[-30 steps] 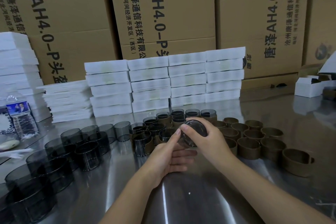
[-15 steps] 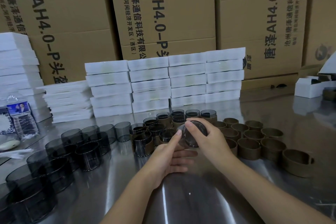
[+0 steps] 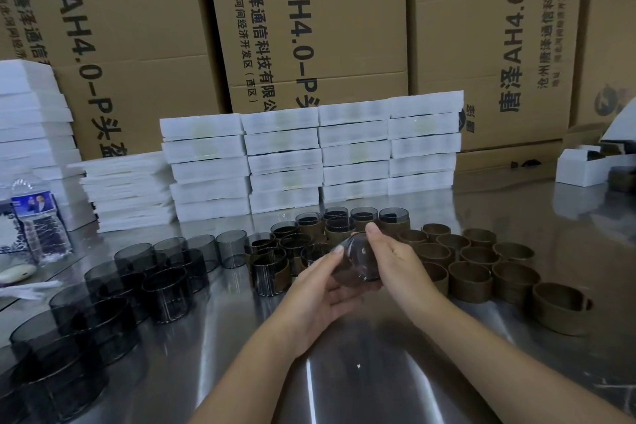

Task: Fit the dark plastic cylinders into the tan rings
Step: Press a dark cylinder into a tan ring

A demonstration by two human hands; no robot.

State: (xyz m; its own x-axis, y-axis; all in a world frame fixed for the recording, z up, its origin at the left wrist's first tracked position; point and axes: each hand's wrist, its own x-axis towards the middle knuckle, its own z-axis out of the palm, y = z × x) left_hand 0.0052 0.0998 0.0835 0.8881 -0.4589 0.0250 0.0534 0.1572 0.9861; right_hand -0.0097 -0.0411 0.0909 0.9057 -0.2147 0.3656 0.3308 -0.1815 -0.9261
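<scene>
In the head view I hold one dark translucent cylinder in both hands above the steel table, tilted with its open end toward me. My left hand cups it from below-left, one fingertip on its rim. My right hand grips its right side, one digit over the top edge. Whether a tan ring is round it is hidden by my fingers. Empty tan rings stand in rows to the right. Loose dark cylinders stand to the left. Cylinders fitted in rings cluster just behind my hands.
Stacks of white boxes line the back of the table, in front of big cardboard cartons. A water bottle stands at far left. An open white box sits at far right.
The cylinder has turned in my hands, so its open end faces me more. Both hands have stayed in almost the same place, still holding it.
</scene>
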